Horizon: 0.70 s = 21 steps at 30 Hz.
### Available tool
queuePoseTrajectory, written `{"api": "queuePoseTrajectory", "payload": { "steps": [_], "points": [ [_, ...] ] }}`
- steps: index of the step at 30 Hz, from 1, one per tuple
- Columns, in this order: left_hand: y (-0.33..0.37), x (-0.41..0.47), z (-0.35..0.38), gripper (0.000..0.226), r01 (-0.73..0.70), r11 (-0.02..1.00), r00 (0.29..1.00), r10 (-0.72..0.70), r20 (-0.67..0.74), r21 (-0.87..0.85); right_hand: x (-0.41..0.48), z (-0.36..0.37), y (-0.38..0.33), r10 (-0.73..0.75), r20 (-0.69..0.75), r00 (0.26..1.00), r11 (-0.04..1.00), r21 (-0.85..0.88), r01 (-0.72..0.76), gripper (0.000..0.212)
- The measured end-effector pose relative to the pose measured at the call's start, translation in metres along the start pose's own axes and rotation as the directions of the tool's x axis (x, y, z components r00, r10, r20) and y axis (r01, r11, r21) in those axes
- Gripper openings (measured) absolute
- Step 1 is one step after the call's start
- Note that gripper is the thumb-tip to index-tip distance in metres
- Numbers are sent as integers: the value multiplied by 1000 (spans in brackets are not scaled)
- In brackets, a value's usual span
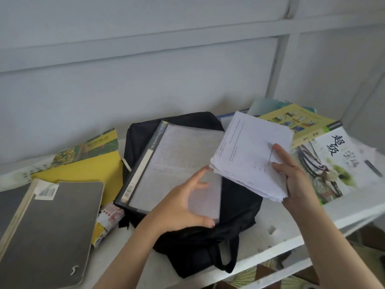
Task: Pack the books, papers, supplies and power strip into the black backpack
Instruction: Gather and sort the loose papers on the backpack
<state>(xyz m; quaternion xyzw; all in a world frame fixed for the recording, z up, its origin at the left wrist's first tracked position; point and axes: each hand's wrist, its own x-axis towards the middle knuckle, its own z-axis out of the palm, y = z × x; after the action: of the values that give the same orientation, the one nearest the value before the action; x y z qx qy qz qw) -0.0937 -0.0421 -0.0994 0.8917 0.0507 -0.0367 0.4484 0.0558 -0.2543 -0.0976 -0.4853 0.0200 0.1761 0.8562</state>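
- Nearest us on the left, a dark grey notebook (52,232) with a barcode sticker lies flat on the white desk (281,232).
- The black backpack (229,236) lies flat at the middle of the desk, with a strap loop toward the near edge.
- Our left grip (184,205) pinches the near right corner of a clear file folder (177,159), thumb at the near edge and fingers spread up its right side. The folder rests on top of the backpack, not inside it.
- Our right grip (298,182) is clenched on a thick stack of loose papers (250,147), thumb on top. The stack is tilted above the backpack's right side.
- A red-and-white packet (110,213) sits between the notebook and the backpack.
- Behind the notebook a yellow book (83,172) touches the backpack's left side, and a green-and-yellow book (89,146) lies farther back.
- On the right, a white book with large black characters (343,163) overlaps a yellow-green book (298,122).
- A pale grey wall (145,69) stands behind the desk.
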Motion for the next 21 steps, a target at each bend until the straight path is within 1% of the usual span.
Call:
{"api": "queuePoseTrajectory", "payload": {
  "steps": [2,4,5,7,8,10,11,13,16,18,19,21],
  "points": [
    [-4,-3,-1,108,-9,997,1000,7,24,82,0,-1,0,0,0,1000,1000,17,0,42],
    [-6,-4,-3,92,-17,995,1000,17,1,95,0,-1,1,-4,-2,1000,999,41,4,42],
    [-6,-3,-4,79,-26,996,999,29,-30,87,0,0,1,-3,-1,1000,999,51,3,42],
    [-7,-3,-8,53,-72,995,987,80,-137,65,0,0,3,9,3,1000,998,65,-10,43],
    [-7,-4,-10,46,-103,993,972,113,-208,60,0,1,3,17,8,1000,997,72,-17,43],
    [-8,-6,-16,44,-143,988,937,156,-313,63,0,3,5,30,18,999,996,78,-32,43],
    [-9,-7,-19,41,-155,986,931,165,-325,57,-1,5,5,35,21,999,997,74,-36,43],
    [-10,-12,-23,40,-164,984,948,175,-264,65,-1,10,7,38,22,999,997,65,-40,44],
    [-16,-19,-22,62,-94,976,986,118,-118,195,-1,16,9,42,27,999,997,68,-44,44],
    [-21,-21,-19,71,-79,957,991,105,-80,279,-2,19,11,50,26,998,996,73,-51,44],
    [-24,-21,-17,70,-79,955,991,107,-84,287,-2,20,12,53,23,998,996,75,-55,44],
    [-26,-21,-16,60,-86,962,988,115,-99,260,-2,21,13,57,20,998,996,74,-58,43]
  ]
}}
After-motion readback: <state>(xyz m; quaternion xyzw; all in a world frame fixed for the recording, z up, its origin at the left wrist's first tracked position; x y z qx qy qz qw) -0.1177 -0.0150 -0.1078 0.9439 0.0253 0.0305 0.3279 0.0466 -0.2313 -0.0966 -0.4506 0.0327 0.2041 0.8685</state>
